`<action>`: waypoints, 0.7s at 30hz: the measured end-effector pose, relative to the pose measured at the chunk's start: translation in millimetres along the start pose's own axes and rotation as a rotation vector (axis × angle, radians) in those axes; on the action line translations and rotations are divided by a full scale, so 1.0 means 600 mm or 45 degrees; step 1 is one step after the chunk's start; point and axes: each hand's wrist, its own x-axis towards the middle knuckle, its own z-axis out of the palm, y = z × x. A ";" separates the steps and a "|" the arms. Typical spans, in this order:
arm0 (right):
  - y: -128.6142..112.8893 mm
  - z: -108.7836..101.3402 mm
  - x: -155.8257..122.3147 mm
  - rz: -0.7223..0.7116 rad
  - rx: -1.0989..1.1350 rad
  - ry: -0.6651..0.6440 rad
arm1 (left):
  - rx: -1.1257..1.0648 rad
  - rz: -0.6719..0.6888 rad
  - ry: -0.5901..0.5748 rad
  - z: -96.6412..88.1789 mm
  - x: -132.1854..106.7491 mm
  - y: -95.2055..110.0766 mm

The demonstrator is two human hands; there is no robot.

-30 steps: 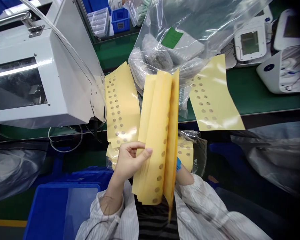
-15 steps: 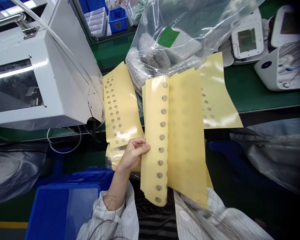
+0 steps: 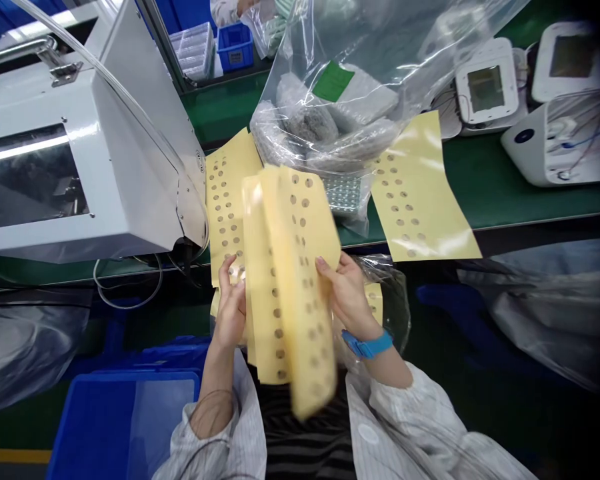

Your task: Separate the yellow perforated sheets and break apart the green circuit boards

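Note:
I hold a stack of yellow backing sheets (image 3: 290, 280) dotted with small round stickers upright in front of my chest. My left hand (image 3: 231, 303) grips the stack's left edge, fingers closed on it. My right hand (image 3: 347, 293), with a blue wristband, pinches the right edge of the front sheet. The lower end of the front sheet is blurred by motion. Another dotted yellow sheet (image 3: 223, 200) lies on the green bench (image 3: 505, 180) behind the stack, and a third dotted sheet (image 3: 420, 200) lies to the right.
A grey-white machine (image 3: 80, 147) stands at the left. A large clear plastic bag (image 3: 340, 87) of packed parts sits behind the sheets. White devices with screens (image 3: 485, 83) stand at the right. A blue bin (image 3: 115, 420) is at lower left. Another person's hand (image 3: 237, 7) shows at the top.
The sheets were fanned open like a book; now they are gathered into one stack. My right hand came out from behind and took the right edge. My left hand shifted to the left edge.

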 end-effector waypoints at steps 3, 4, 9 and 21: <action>-0.010 -0.002 -0.007 -0.052 -0.088 0.075 | 0.213 -0.001 0.016 0.000 -0.003 -0.008; -0.013 -0.003 -0.010 -0.056 -0.129 0.068 | 0.294 0.005 0.022 0.000 -0.003 -0.014; -0.028 -0.005 -0.021 0.155 -0.143 -0.157 | 0.483 0.114 0.021 0.004 0.000 -0.036; -0.059 -0.006 -0.054 -0.512 -0.341 -0.100 | -0.008 0.201 0.241 0.022 -0.033 -0.033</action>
